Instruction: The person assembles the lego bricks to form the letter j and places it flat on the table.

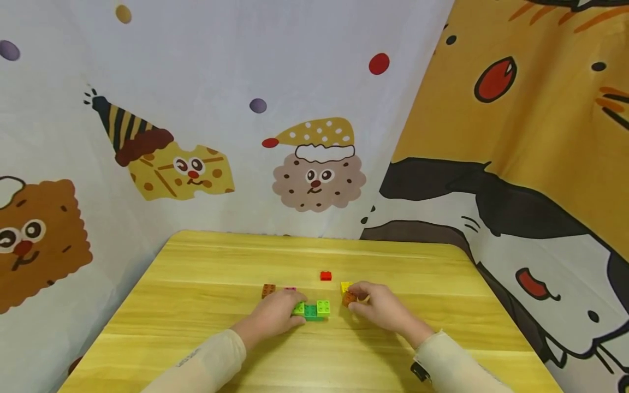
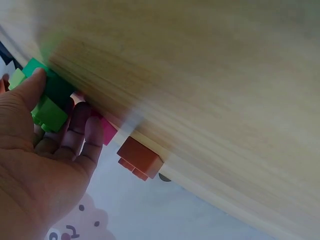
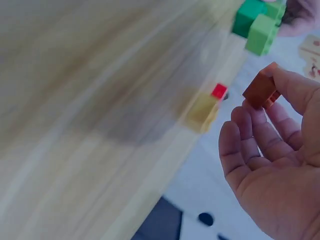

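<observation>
A small cluster of green and light-green plastic building bricks (image 1: 312, 309) is held on the light wooden table (image 1: 206, 273) by the left hand (image 1: 275, 316), whose thumb and curled fingers are pressed against its left end. Just right of it, a small brown plastic brick (image 1: 349, 298) is pinched between the thumb and fingertips of the right hand (image 1: 380, 308). A yellow brick (image 1: 345, 286) lies touching or just behind the brown one, a red brick (image 1: 325, 275) a little farther back, and a second brown brick (image 1: 268, 290) and a pink brick (image 1: 290, 289) are seen just beyond the left hand. Broad bare wood is left on all sides, the far edge meeting a cartoon-printed cloth backdrop (image 1: 304, 164). No legible writing is seen.
</observation>
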Action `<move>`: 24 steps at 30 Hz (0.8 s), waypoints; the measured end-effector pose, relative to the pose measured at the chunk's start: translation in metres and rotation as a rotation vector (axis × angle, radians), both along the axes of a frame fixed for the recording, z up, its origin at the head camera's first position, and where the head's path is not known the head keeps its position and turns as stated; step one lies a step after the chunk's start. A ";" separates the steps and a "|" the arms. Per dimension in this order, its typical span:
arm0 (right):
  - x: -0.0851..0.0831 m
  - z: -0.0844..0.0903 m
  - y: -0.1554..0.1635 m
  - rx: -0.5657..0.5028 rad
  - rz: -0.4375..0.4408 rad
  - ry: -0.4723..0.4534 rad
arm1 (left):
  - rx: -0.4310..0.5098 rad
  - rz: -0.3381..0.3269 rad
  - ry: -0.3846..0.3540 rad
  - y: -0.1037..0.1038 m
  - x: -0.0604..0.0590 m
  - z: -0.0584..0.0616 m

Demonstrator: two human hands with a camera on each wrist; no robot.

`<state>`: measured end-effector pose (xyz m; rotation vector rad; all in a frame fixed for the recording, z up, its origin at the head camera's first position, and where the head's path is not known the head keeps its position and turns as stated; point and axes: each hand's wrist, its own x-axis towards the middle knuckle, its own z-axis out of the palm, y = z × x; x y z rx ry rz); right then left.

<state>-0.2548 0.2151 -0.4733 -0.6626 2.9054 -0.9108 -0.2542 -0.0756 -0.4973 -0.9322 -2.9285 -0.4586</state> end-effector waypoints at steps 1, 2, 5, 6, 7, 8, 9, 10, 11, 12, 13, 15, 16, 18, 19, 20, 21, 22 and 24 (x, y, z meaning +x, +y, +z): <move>0.000 0.003 -0.006 -0.014 0.026 -0.014 | -0.001 -0.001 0.001 0.000 0.000 0.000; 0.000 0.005 -0.012 -0.024 0.049 -0.022 | -0.001 -0.004 0.002 0.000 -0.001 -0.001; -0.002 0.007 -0.026 -0.034 0.091 -0.027 | 0.000 -0.011 0.005 -0.001 -0.002 -0.002; -0.003 0.007 -0.029 -0.032 0.099 -0.026 | 0.002 -0.013 0.005 -0.001 -0.002 -0.002; -0.004 0.008 -0.033 -0.031 0.105 -0.027 | 0.006 -0.015 0.006 -0.001 -0.002 -0.002; -0.004 0.008 -0.035 -0.026 0.113 -0.025 | 0.008 -0.016 0.006 -0.001 -0.003 -0.002; -0.005 0.008 -0.038 -0.021 0.119 -0.022 | 0.010 -0.017 0.006 -0.002 -0.003 -0.002; -0.005 0.009 -0.040 -0.017 0.125 -0.021 | 0.009 -0.018 0.007 -0.002 -0.003 -0.002; -0.005 0.010 -0.042 -0.012 0.133 -0.019 | 0.009 -0.017 0.007 -0.002 -0.003 -0.002; -0.004 0.010 -0.044 -0.003 0.143 -0.012 | 0.008 -0.016 0.007 -0.002 -0.003 -0.002; -0.004 0.011 -0.046 0.002 0.154 -0.006 | 0.005 -0.015 0.008 -0.001 -0.003 -0.003; -0.004 0.011 -0.048 0.016 0.175 0.011 | 0.000 -0.014 0.010 -0.001 -0.003 -0.003; -0.004 0.011 -0.049 0.023 0.184 0.019 | -0.002 -0.014 0.011 -0.001 -0.004 -0.004; -0.003 0.010 -0.050 0.029 0.196 0.027 | -0.003 -0.016 0.014 -0.001 -0.004 -0.004; -0.003 0.010 -0.050 0.024 0.196 0.023 | -0.001 -0.018 0.015 -0.001 -0.004 -0.005; -0.003 0.009 -0.050 0.017 0.190 0.017 | 0.001 -0.019 0.015 -0.002 -0.004 -0.005; -0.003 0.009 -0.051 0.001 0.182 0.006 | 0.004 -0.021 0.014 -0.002 -0.004 -0.005; -0.003 0.007 -0.051 -0.026 0.168 -0.021 | 0.008 -0.022 0.013 -0.002 -0.004 -0.005; -0.002 0.005 -0.053 -0.100 0.140 -0.093 | 0.015 -0.023 0.008 -0.002 -0.004 -0.005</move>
